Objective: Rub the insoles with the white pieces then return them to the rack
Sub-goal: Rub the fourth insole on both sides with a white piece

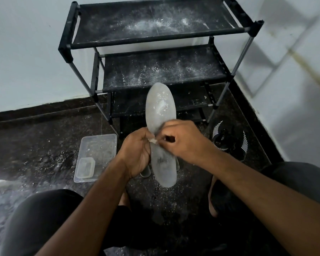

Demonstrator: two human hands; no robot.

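So the grey insole [160, 126] is held up in the air right in front of the black rack [155, 52], toe end pointing away toward the lower shelves, heel end down near the person's knees. The left hand [137, 152] grips it from the left edge around the middle, fingers curled round the side. The right hand [183, 140] comes in from the other side with its fingers curled, pinching a small white piece [153, 140] against the insole's surface right at the middle. Both hands are basically touching each other there.

There's a chalky white smear on the front half of the insole. White powder [155, 26] is also all over the rack shelves, and flecks are scattered on the dark floor [44, 145].

On the floor to the left sits a clear plastic container [96, 156] with a smaller clear tub [85, 168] in it. To the right, by the rack's leg, is a black shoe with white stripes [229, 139]. Something grey pokes out beneath the left hand, can't tell what it is.
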